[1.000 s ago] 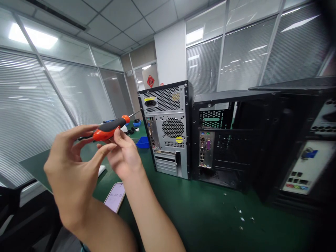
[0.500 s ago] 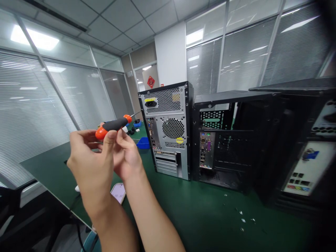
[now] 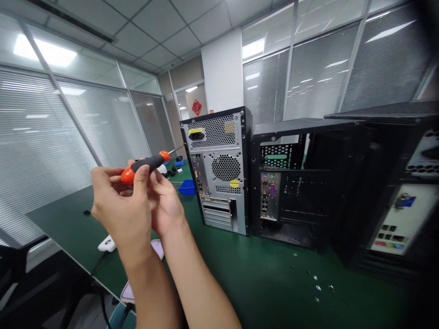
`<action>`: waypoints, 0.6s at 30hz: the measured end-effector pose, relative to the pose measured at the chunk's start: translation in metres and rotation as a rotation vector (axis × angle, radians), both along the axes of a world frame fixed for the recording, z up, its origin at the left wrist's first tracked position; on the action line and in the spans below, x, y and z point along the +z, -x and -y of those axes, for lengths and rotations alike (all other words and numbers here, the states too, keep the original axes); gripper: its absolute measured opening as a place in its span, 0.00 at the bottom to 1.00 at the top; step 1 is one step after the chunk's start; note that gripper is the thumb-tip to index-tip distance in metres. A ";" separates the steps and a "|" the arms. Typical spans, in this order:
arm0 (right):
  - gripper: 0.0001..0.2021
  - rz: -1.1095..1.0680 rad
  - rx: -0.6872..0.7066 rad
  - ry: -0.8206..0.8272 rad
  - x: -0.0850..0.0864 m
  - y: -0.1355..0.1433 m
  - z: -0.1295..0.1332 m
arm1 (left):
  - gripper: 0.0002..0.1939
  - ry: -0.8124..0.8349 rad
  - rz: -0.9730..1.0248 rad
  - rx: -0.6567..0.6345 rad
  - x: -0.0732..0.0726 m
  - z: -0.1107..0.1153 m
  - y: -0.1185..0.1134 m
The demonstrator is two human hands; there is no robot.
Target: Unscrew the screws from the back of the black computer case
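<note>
Left hand (image 3: pixel 123 208): fingers and thumb closed around the rear of the screwdriver's (image 3: pixel 147 163) handle.
Right hand (image 3: pixel 168 208): half curled, holding the handle from beneath, some fingers hidden.
Screwdriver: in both hands, shaft pointing ahead to the PC tower's (image 3: pixel 224 189) left rear edge.
PC tower: upright, ahead and right of both hands.

Screwdriver handle (image 3: pixel 148 163) — part glossy, part matt.
</note>
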State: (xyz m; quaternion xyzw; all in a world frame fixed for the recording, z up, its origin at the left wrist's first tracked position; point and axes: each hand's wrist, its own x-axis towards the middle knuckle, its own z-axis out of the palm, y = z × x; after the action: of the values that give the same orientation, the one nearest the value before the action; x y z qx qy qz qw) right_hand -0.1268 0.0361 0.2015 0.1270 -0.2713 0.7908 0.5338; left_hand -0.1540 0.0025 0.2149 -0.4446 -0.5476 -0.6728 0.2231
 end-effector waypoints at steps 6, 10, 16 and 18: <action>0.08 -0.053 0.012 -0.021 -0.005 0.000 -0.006 | 0.13 -0.035 0.005 -0.069 -0.001 -0.003 0.006; 0.07 -0.082 0.020 -0.024 -0.007 0.000 -0.007 | 0.12 -0.053 0.007 -0.104 0.000 -0.003 0.008; 0.08 -0.033 -0.008 0.056 -0.005 -0.003 -0.006 | 0.14 -0.051 0.012 -0.130 -0.001 -0.004 0.013; 0.08 -0.010 -0.008 0.112 -0.004 -0.005 -0.006 | 0.14 -0.048 0.005 -0.132 -0.002 -0.004 0.015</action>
State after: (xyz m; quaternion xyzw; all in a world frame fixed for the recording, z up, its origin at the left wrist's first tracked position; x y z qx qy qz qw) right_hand -0.1222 0.0419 0.1976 0.0998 -0.2242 0.8018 0.5448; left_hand -0.1687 0.0067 0.2130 -0.4727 -0.5016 -0.6999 0.1876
